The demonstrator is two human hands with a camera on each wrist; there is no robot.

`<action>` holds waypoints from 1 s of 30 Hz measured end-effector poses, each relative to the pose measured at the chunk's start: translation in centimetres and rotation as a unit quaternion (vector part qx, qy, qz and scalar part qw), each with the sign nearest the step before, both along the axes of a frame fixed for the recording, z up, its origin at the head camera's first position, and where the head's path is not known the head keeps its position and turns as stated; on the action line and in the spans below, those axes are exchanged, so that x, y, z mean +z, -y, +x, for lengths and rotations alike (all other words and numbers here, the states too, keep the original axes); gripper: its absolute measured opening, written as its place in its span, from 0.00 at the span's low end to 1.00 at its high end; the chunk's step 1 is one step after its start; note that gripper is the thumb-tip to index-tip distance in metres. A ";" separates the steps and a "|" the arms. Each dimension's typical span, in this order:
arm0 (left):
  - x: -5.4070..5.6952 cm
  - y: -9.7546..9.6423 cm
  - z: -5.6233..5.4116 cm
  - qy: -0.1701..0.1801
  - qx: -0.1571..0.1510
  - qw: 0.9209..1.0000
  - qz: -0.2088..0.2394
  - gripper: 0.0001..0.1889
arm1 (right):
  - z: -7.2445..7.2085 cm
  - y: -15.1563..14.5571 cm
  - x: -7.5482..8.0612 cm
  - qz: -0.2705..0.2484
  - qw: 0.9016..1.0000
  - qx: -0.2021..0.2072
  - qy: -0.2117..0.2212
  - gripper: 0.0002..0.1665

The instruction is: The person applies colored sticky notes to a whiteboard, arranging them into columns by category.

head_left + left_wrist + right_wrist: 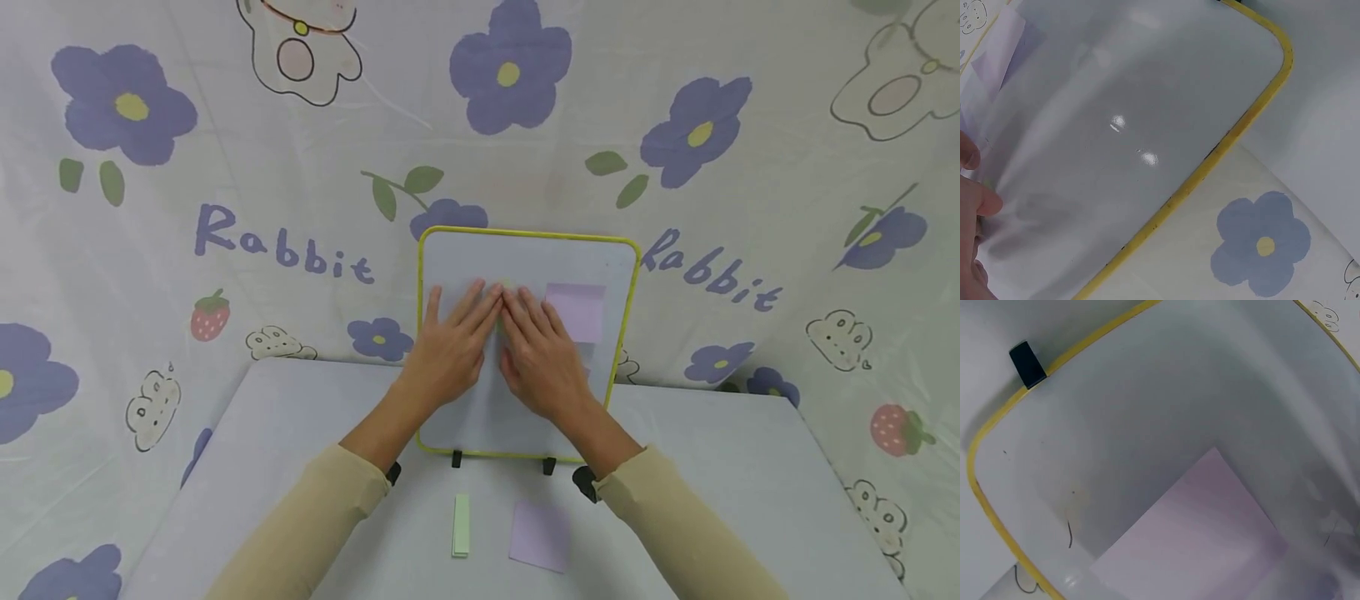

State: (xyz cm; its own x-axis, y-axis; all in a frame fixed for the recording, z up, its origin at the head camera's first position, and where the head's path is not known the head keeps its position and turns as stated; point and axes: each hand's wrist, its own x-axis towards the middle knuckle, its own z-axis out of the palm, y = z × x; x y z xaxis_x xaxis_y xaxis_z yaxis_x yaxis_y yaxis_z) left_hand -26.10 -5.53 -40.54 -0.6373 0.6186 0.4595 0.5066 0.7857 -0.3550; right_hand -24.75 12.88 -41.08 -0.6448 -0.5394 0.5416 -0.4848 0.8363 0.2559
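A whiteboard (517,250) with a yellow rim stands upright on the table. My left hand (450,350) and right hand (543,358) lie against its upper middle, fingers straight and fingertips meeting. Under the fingertips shows a small pale green strip (498,323), mostly covered by the hands. Right of my right hand, a purple sticky note (581,312) is on the board. A lower purple note, largely hidden by that hand in the head view, shows fully in the right wrist view as a purple sheet (1191,537). Fingers (982,199) enter the left wrist view at its left edge.
Black feet (549,466) hold the board's lower edge. In front of it, on the white table (690,483), lie a pad of narrow green sticky strips (461,525) and a purple sticky note pad (540,536). A cloth printed with flowers (510,71) hangs behind.
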 end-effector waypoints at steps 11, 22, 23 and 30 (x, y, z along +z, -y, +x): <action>-0.5 0.0 0.2 -0.006 0.003 1.000 -0.004 0.37 | 0.3 0.2 -0.3 -0.012 1.000 0.006 0.008 0.39; -1.1 0.1 0.4 -0.001 -0.005 1.000 0.005 0.37 | 0.6 0.2 -0.8 -0.014 1.000 0.019 0.007 0.38; -1.2 0.1 0.4 -0.001 -0.006 1.000 0.004 0.37 | 0.6 0.2 -0.9 -0.014 1.000 0.019 0.005 0.38; -1.7 0.2 0.6 -0.002 -0.012 1.000 0.006 0.37 | 0.9 0.2 -1.2 -0.023 0.999 0.025 0.012 0.39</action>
